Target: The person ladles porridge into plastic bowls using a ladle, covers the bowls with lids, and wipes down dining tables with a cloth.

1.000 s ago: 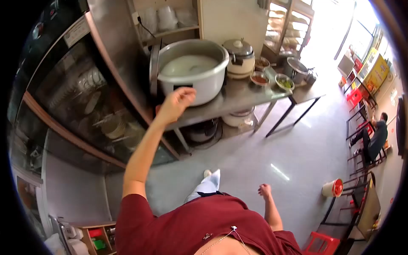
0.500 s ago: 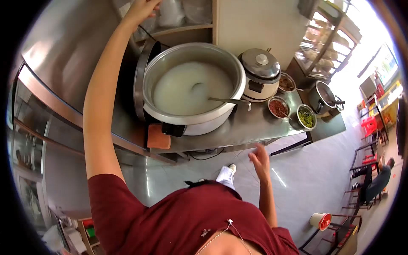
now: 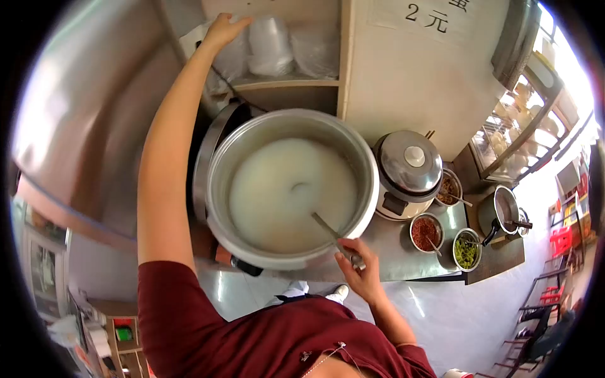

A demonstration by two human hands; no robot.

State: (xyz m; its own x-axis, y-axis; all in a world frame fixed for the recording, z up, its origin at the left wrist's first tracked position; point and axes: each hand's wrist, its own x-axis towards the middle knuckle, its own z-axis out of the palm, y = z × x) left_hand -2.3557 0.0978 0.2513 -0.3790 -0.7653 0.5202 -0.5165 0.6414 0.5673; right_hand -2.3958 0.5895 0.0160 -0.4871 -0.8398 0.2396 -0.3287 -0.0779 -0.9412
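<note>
A large metal pot [image 3: 217, 164] holds cloudy whitish liquid [image 3: 271, 189]. A ladle [image 3: 326, 227] leans in it, its bowl sunk in the liquid and its handle over the near right rim. Around that handle, my right hand [image 3: 360, 268] has its fingers closed. My left hand [image 3: 224, 33] is raised at the shelf, fingers stretched out beside clear plastic bags [image 3: 233, 60]; whether it touches them I cannot tell. Next to the bags stands a stack of clear plastic containers [image 3: 271, 47]. The pot's lid [image 3: 205, 157] stands upright at the pot's left.
Right of the pot is a lidded rice cooker [image 3: 409, 167]. Bowls of red chopped condiment [image 3: 426, 232], green vegetables [image 3: 466, 250] and brown food [image 3: 449, 189] have spoons in them. A smaller pot [image 3: 498, 214] stands further right. A steel cabinet [image 3: 94, 126] rises at left.
My right hand has come up from beside the counter and closed on the ladle's handle, which has swung toward me. My left hand stays up at the shelf. The view has shifted upward.
</note>
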